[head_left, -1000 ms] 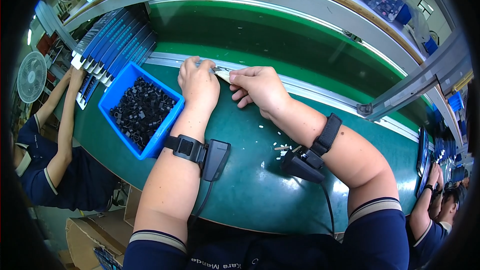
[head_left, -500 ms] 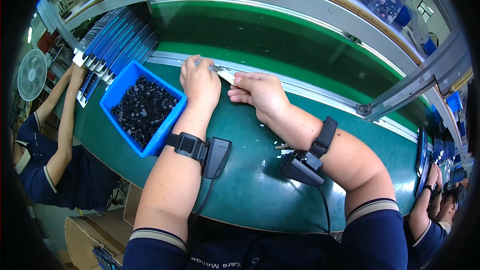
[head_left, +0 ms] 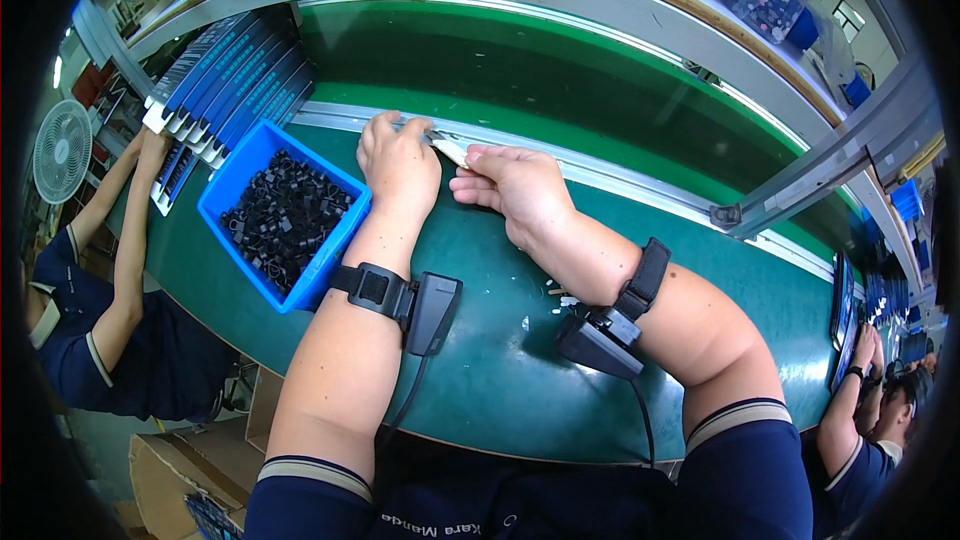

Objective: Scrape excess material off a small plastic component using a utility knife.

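My right hand (head_left: 520, 190) is closed in a pinch on a slim white-handled tool (head_left: 452, 151) with a grey metal tip. The tip points left and meets the fingers of my left hand (head_left: 402, 165). That hand is curled, back upward, near the far edge of the bench; whatever it grips is hidden by its fingers. Just left of my left forearm stands a blue bin (head_left: 335, 268), heaped with small black clip-like parts (head_left: 285, 220).
The green bench top (head_left: 480, 380) has small white scraps (head_left: 562, 297) near my right wrist. A metal rail (head_left: 620, 183) runs along the back. Blue and black panels (head_left: 235, 70) stand racked at far left, where a co-worker's hand (head_left: 153, 148) reaches. Strapped black devices (head_left: 433, 312) trail cables.
Both hands keep their grip beside the rail. My right hand and the white-handled tool have shifted slightly left, while my left hand has barely moved.
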